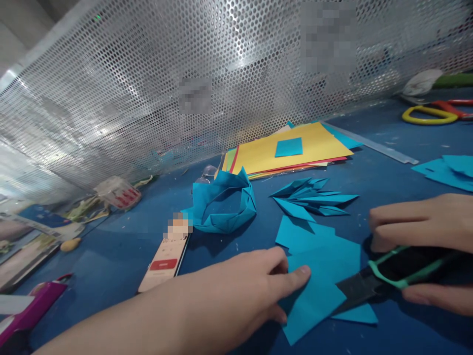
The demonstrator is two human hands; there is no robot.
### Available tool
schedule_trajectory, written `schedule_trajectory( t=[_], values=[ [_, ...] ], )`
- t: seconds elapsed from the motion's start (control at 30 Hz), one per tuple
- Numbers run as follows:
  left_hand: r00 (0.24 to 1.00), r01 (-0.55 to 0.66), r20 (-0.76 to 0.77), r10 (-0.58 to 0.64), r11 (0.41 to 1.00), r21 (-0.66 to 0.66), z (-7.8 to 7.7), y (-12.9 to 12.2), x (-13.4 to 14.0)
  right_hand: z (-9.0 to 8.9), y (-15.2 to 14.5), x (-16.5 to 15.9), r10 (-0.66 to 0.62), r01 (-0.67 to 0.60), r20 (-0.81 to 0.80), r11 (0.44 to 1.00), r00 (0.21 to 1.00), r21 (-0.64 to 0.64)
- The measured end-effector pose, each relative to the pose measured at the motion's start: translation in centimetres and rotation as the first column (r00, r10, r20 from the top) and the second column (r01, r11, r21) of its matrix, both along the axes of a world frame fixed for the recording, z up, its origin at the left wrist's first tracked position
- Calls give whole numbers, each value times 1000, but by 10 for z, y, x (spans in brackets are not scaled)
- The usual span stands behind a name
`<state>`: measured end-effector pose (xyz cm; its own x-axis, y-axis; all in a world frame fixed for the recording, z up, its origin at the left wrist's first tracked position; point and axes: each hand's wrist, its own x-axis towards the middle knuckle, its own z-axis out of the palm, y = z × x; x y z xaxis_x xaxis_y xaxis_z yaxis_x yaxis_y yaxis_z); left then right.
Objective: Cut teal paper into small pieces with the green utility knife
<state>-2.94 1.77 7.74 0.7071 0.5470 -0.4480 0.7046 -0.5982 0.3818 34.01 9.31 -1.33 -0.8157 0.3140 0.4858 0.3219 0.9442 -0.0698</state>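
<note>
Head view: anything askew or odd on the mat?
Nothing damaged or spilled. The blue paper sheet lies skewed under the left hand, with the scissors in the right hand cutting into it. White specks dot the blue table.

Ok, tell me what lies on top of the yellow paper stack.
A small blue paper square lies flat on the yellow sheet. Coloured sheets below show only at their edges; the rest is covered.
</note>
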Motion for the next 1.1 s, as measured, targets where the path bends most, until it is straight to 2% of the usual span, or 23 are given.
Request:
schedule_trajectory(
  t=[0.1,0.27,0.53,0.73,0.83,0.93,1.1],
  values=[
    [1000,-21,20,22,998,-52,1,2,0,-4,-4,-3,11,-19,92,996,996,92],
    [999,-32,10,33,998,-53,3,2,3,-17,-15,-10,-3,3,13,1000,1000,-6],
    [1000,-16,-1,16,999,-34,4,2,3,-18,-18,-11,14,-14,16,999,1000,-37],
    [999,-17,26,18,999,-42,1,3,2,-42,-29,-13,-54,26,-153,983,987,-183],
    [999,-18,27,19,999,-36,-1,3,0,-50,-34,-13,-61,22,-190,979,980,-202],
    [999,-21,35,23,999,-50,-1,2,-1,-48,-35,-14,-59,20,-187,978,981,-206],
    [999,-32,23,34,998,-55,1,1,1,-33,-34,-18,-54,23,-145,978,988,-207]
  ],
)
